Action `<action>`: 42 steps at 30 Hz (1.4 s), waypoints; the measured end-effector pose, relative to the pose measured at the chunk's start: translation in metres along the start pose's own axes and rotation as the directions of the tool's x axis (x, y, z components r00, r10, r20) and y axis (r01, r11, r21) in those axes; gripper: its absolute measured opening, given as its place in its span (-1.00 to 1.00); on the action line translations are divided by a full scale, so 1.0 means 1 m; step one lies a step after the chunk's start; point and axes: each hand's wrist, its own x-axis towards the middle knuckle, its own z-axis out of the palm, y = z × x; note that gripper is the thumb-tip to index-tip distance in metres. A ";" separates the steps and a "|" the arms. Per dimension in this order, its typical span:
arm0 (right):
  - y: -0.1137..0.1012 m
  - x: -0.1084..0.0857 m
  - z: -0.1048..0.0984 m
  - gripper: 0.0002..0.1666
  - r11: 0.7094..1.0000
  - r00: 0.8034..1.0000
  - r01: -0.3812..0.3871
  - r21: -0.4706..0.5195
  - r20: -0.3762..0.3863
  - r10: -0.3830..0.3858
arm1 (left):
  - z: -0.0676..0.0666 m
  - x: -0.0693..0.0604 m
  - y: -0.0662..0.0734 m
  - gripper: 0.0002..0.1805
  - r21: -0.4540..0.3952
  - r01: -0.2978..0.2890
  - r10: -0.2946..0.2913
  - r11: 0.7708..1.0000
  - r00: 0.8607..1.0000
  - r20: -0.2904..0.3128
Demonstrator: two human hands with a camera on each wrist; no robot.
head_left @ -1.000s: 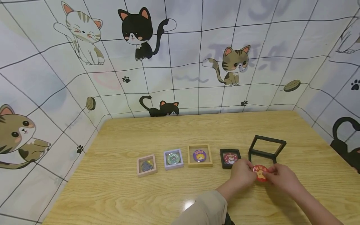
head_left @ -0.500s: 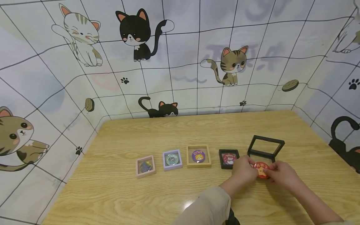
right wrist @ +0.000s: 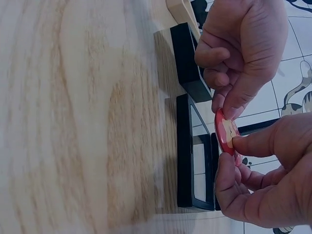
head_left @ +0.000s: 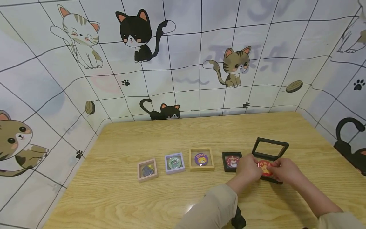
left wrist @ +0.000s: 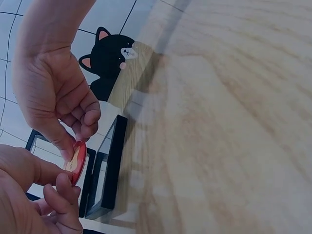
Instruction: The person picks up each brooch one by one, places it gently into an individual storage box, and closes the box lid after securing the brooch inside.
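Both hands pinch a round red badge (head_left: 264, 168) with a yellow figure and lettering on it. My left hand (head_left: 249, 168) grips its left edge and my right hand (head_left: 287, 171) its right edge. Under the badge lies an unfolded black display frame (head_left: 271, 180), its lid (head_left: 273, 140) raised at the back. In the right wrist view the badge (right wrist: 225, 134) is tilted, held between the fingertips above the clear film of the frame (right wrist: 184, 161). The left wrist view shows the badge (left wrist: 77, 165) from the side, apart from the frame (left wrist: 111, 170).
To the left stands a row of framed badges: a black frame (head_left: 224, 165) partly behind my left hand, a yellow frame (head_left: 201, 169), a lilac frame (head_left: 175, 172) and a pink frame (head_left: 148, 179). They sit on a wooden table (head_left: 128, 203) before a cat-patterned wall covering (head_left: 186, 51).
Both hands have carried the badge slightly away from the person, over the black frame. The frame's front edge now shows below the badge. The head view has shifted a little.
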 end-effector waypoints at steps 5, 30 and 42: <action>0.001 0.004 -0.001 -0.78 1.000 1.000 -0.001 0.005 -0.008 0.001 | 0.002 0.007 0.004 -0.80 0.142 -0.035 0.039 0.989 0.999 -0.029; 0.019 0.013 0.006 -0.78 0.996 0.998 -0.061 0.070 -0.026 0.063 | 0.020 0.017 0.010 -0.78 0.458 0.019 -0.002 0.889 0.999 -0.037; 0.017 0.013 0.006 -0.77 0.996 0.997 -0.066 0.056 -0.032 0.068 | 0.024 0.019 0.011 -0.78 0.505 -0.011 0.044 0.863 0.997 -0.055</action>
